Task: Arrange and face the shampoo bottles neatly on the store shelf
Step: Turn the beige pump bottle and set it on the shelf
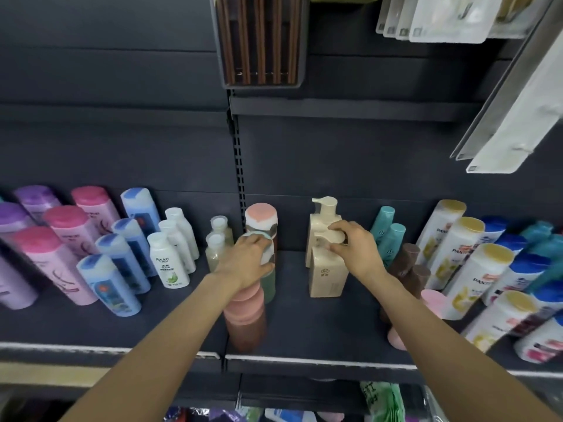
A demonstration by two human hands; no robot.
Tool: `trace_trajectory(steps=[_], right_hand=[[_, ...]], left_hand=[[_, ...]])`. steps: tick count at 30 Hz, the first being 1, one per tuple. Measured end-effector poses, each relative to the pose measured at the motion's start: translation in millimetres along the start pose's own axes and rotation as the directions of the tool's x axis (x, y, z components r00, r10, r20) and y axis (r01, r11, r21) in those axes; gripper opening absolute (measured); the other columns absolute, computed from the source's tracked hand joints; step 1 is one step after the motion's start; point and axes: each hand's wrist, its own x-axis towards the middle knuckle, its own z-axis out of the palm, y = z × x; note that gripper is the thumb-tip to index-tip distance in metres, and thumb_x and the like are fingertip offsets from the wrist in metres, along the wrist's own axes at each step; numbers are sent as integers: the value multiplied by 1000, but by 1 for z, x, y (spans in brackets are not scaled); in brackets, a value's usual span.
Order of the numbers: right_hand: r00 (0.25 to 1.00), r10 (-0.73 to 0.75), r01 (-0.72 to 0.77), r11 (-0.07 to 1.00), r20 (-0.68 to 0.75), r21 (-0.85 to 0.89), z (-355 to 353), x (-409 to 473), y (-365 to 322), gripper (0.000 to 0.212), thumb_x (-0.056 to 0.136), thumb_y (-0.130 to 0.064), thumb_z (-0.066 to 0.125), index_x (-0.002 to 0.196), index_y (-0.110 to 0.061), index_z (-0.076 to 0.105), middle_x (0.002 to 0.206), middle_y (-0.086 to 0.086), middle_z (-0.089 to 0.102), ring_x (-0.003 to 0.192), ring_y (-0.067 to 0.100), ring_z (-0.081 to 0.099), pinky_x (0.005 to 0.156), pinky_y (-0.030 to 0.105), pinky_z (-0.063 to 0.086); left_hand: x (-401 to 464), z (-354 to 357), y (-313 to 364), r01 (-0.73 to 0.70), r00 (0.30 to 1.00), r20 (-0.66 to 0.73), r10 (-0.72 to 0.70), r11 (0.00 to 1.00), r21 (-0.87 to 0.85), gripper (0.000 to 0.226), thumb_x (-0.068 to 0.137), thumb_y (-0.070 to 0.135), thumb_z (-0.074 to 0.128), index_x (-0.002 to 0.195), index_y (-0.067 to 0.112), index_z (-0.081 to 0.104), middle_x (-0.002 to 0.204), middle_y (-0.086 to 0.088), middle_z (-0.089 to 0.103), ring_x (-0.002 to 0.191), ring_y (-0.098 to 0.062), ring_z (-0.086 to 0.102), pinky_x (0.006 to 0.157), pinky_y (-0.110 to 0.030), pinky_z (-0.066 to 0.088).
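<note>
My left hand (245,260) grips the top of a green bottle with a pale teal cap (269,283) in the middle of the dark shelf (298,327). A peach-capped bottle (261,217) stands behind it and a brown bottle with a pink cap (246,318) in front. My right hand (355,248) holds the pump head of the front cream pump bottle (327,277). A second cream pump bottle (323,214) stands right behind it.
Pink, purple and blue bottles (73,239) and small white bottles (169,263) fill the left side. Teal bottles (387,229), brown bottles (408,263), white gold-capped bottles (475,269) and blue-capped ones crowd the right. Hanging packs (262,41) sit overhead.
</note>
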Motion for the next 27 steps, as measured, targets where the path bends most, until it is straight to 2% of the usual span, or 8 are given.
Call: trace_trajectory(steps=[5, 9, 12, 14, 17, 20, 23, 27], right_hand=[[995, 46, -33, 990, -94, 140, -10, -18, -6, 40, 81, -26, 72, 117, -12, 62, 105, 2, 59, 84, 13, 55, 79, 25, 43], [970, 111, -44, 956, -216, 291, -33, -24, -19, 36, 75, -25, 77, 109, -16, 66, 93, -9, 65, 81, 5, 60, 81, 29, 52], [958, 147, -33, 910, -247, 413, -50, -23, -35, 22, 74, -21, 78, 94, -22, 69, 82, -16, 64, 75, 1, 60, 75, 26, 53], [958, 156, -16, 868, -241, 497, -59, -22, -41, 21, 74, -19, 79, 93, -20, 70, 83, -12, 67, 76, 5, 62, 72, 25, 52], [952, 173, 20, 788, -252, 616, -74, -23, -43, 23, 75, -17, 78, 97, -14, 72, 86, -3, 70, 75, 6, 63, 68, 23, 51], [958, 169, 43, 712, -231, 701, -91, -23, -44, 21, 80, -14, 74, 100, -16, 71, 88, -1, 71, 80, 7, 65, 72, 29, 55], [975, 160, 12, 655, -154, 756, -106, -23, -39, 25, 85, -13, 68, 110, -15, 67, 94, -1, 71, 89, 9, 66, 80, 28, 55], [983, 181, -90, 579, -20, 810, -125, -30, -32, 29, 88, -33, 63, 110, -15, 68, 105, 10, 70, 94, 20, 69, 78, 29, 58]], left_hand=[[-3, -8, 4, 9, 999, 39, -10, 1000, 7, 50, 88, 38, 53, 132, 17, 44, 134, -4, 45, 124, -25, 40, 101, -41, 38], [-10, -21, 23, 30, 995, -87, -49, 978, -205, 47, 90, 34, 55, 131, 15, 44, 128, -7, 53, 118, -25, 48, 99, -36, 40], [-17, -30, 48, -123, 992, -71, 104, 922, -367, 57, 85, 34, 66, 134, 14, 44, 133, -1, 53, 122, -15, 49, 99, -20, 36], [-19, -33, 61, -182, 979, -3, 202, 874, -450, 66, 79, 30, 74, 135, 14, 44, 132, 1, 53, 122, -11, 50, 102, -24, 39], [-18, -32, 68, -215, 969, 0, 245, 848, -485, 62, 75, 28, 77, 129, 18, 48, 118, 9, 60, 110, -7, 56, 96, -25, 46], [-18, -38, 73, -175, 983, -61, 172, 797, -577, 52, 70, 31, 80, 115, 21, 55, 96, 13, 61, 90, -9, 60, 83, -26, 52], [-20, -49, 83, -228, 969, -193, 154, 860, -457, 51, 68, 42, 77, 110, 23, 55, 97, 11, 62, 87, -10, 59, 79, -34, 52], [-26, -65, 98, -229, 916, -354, 188, 970, -77, 54, 76, 48, 67, 118, 22, 46, 108, 7, 53, 100, -14, 50, 74, -29, 41]])
